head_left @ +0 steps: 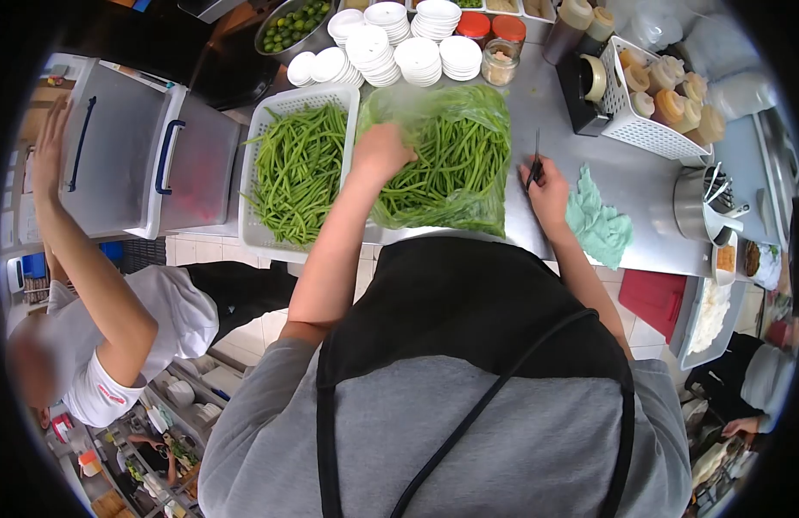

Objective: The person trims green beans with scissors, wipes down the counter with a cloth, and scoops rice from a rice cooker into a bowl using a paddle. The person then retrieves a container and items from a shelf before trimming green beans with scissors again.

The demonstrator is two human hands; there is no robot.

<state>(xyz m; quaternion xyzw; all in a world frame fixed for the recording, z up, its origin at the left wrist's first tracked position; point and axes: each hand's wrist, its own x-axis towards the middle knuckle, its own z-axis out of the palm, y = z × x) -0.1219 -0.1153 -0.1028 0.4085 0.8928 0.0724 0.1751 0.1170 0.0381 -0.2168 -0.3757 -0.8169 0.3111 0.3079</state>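
Note:
A green plastic bag (499, 203) full of long green beans (451, 160) lies on the steel counter. My left hand (382, 154) is at the bag's left side, fingers bent in over the beans; what its fingertips hold, if anything, is too small to tell. To the left stands a white perforated basket (354, 116) with cut green beans (300, 168). My right hand (546, 186) rests on the counter just right of the bag, closed on the handles of black scissors (534, 164), whose blades point away from me.
Behind the beans stand stacked white dishes (371, 52), red-lidded jars (508, 30) and a bowl of limes (296, 26). A green cloth (598, 220), a sauce-bottle basket (641, 129) and a utensil pot (695, 203) are at the right. A co-worker (132, 319) is at the left by plastic bins (123, 147).

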